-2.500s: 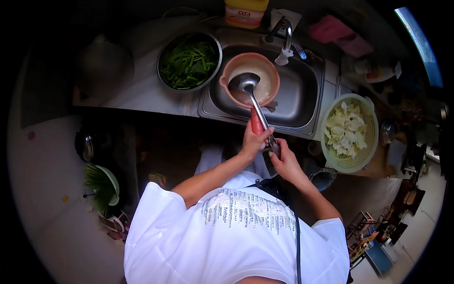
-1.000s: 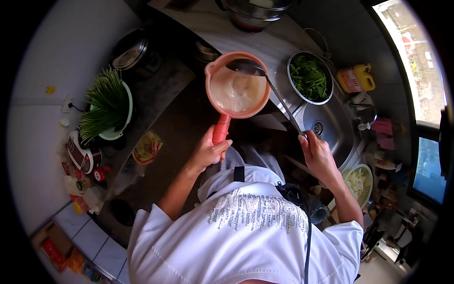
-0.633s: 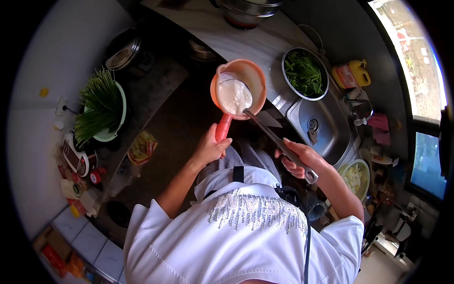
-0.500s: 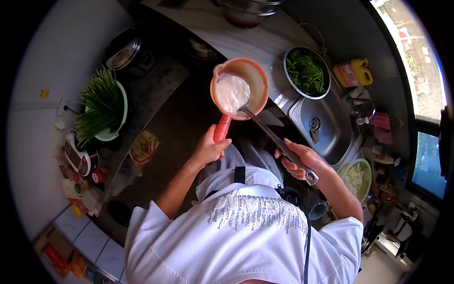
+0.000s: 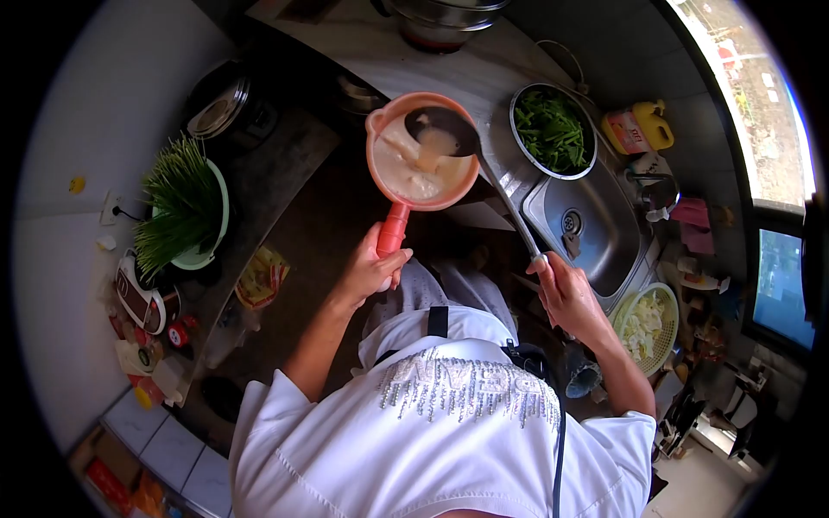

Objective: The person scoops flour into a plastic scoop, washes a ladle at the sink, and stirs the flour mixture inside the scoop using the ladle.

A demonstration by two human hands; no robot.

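Observation:
My left hand [image 5: 375, 267] is closed round the red handle of a pink-orange dipper [image 5: 376, 164], held above the floor beside the counter. Cloudy, whitish liquid [image 5: 412, 173] fills part of the dipper. In my right hand [image 5: 566, 289] is the long handle of a metal ladle [image 5: 509, 198]. The ladle's bowl is over the dipper's far right side, tilted, with pale liquid running from it into the dipper. To the right of the dipper, a metal bowl of cut green vegetables [image 5: 553, 129] stands beside the sink [image 5: 609, 229].
A yellow jug [image 5: 637, 128] and a faucet [image 5: 661, 194] stand behind the sink. At the right is a green basket of pale leaves [image 5: 646, 328]. Long green stalks [image 5: 181, 203] fill a bowl on the left surface, near a rice cooker [image 5: 223, 108]. A metal pot [image 5: 442, 17] sits on the counter.
The view has turned from the sink toward the left, with the dipper now away from the sink. Most recently the ladle has risen out of the liquid and tipped, and my right hand has shifted its hold.

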